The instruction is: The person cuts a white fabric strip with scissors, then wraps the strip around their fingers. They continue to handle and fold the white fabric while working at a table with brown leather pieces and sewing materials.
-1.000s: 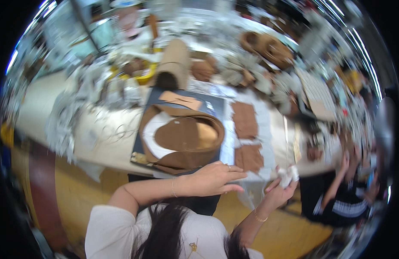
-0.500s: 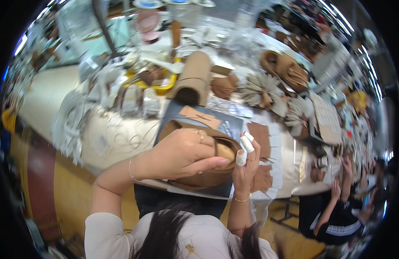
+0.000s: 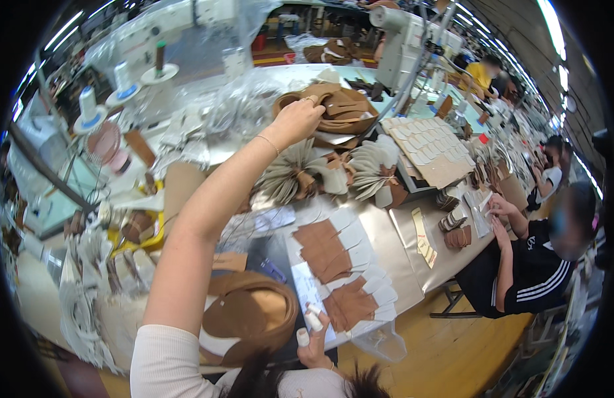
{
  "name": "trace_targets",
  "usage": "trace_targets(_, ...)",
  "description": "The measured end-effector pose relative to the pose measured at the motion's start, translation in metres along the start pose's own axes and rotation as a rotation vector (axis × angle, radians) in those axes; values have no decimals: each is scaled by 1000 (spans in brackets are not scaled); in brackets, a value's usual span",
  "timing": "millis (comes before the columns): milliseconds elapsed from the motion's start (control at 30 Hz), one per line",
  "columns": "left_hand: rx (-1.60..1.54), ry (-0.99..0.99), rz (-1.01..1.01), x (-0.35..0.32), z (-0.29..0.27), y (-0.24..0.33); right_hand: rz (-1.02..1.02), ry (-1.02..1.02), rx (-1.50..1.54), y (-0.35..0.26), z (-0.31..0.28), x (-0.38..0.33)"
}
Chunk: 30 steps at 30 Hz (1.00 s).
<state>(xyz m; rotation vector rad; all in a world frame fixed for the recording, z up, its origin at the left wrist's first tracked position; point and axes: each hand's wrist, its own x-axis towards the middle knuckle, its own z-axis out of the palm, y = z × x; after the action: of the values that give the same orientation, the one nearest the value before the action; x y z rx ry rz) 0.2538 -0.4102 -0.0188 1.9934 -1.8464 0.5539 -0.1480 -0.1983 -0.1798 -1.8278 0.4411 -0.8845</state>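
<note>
The left arm stretches long and nearly straight away from the body, a thin bracelet at the wrist, and the left hand (image 3: 298, 120) curls at its end with the fingertips closed on the edge of a pile of looped tan leather strips (image 3: 335, 109), which lies directly under and just beyond the knuckles. Just below that hand, two fans of grey-beige cut leather pieces (image 3: 300, 174) spread like open petals, matte and thin. The right hand (image 3: 313, 338) stays low and close to the body, fingers bent, with white tape wrapped round at least two fingertips; whether it grips anything cannot be told. Touching its fingertips to the left sits a round coil of brown leather bands (image 3: 250, 318), smooth and oval. Just beyond it lie flat brown leather panels on white backing sheets (image 3: 337, 265), overlapping in rows.
</note>
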Motion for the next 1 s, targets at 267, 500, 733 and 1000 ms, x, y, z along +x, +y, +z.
trace_targets(267,34,-88,-88,126,85,1,778,30,692,-8,12,9)
trace_targets(500,-45,-193,-121,151,115,-21,784,30,646,20,18,22)
trace_targets(733,-461,-281,-197,147,89,-40,748,6,606,32,19,21)
trace_targets(1000,-673,-548,-308,134,90,-27,745,12,597,34,21,23)
